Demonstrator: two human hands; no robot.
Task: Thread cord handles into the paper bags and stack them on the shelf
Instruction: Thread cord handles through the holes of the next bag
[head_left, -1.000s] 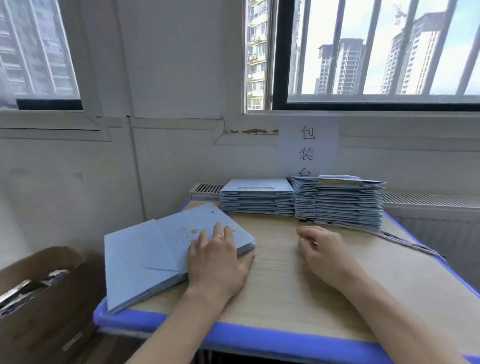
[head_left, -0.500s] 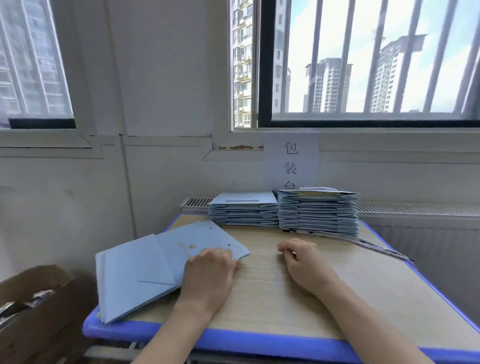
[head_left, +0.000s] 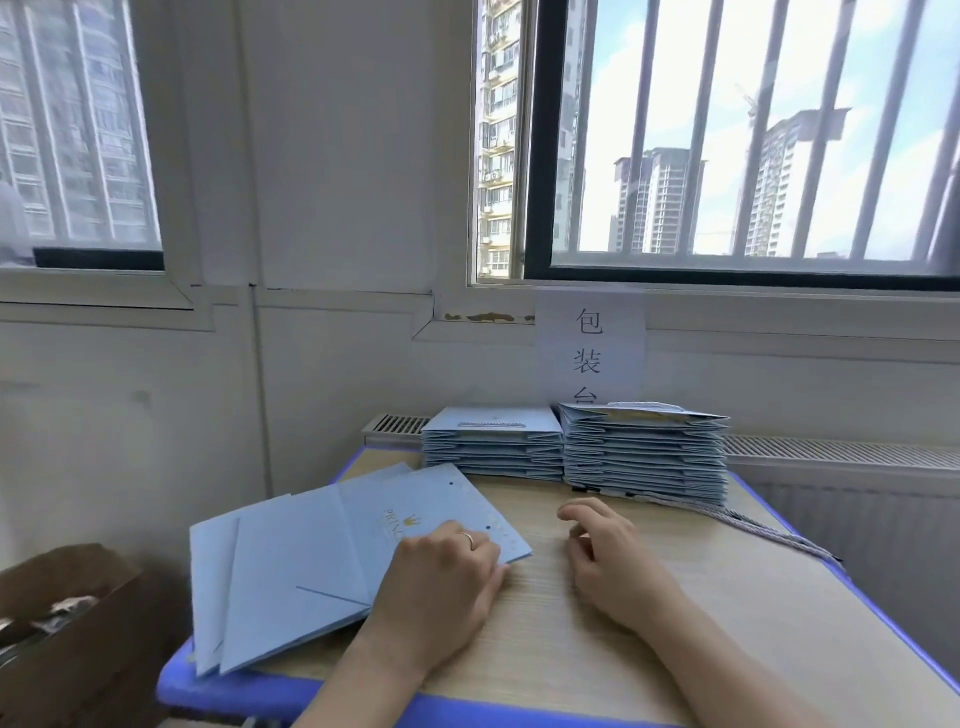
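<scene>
- Flat light-blue paper bags lie fanned on the left of the blue-edged wooden worktop.
- The left hand lies on the top bag with its fingers bent; I cannot tell whether it grips.
- The right hand rests on the worktop, loosely curled and holding nothing.
- Grey twisted cords trail beside the rear bag stacks.

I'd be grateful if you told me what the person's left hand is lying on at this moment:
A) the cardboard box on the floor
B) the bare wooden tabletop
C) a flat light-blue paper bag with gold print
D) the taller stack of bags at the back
C: the left hand lies on the flat light-blue paper bag at the front left of the table, just below the bag's gold print.
</scene>
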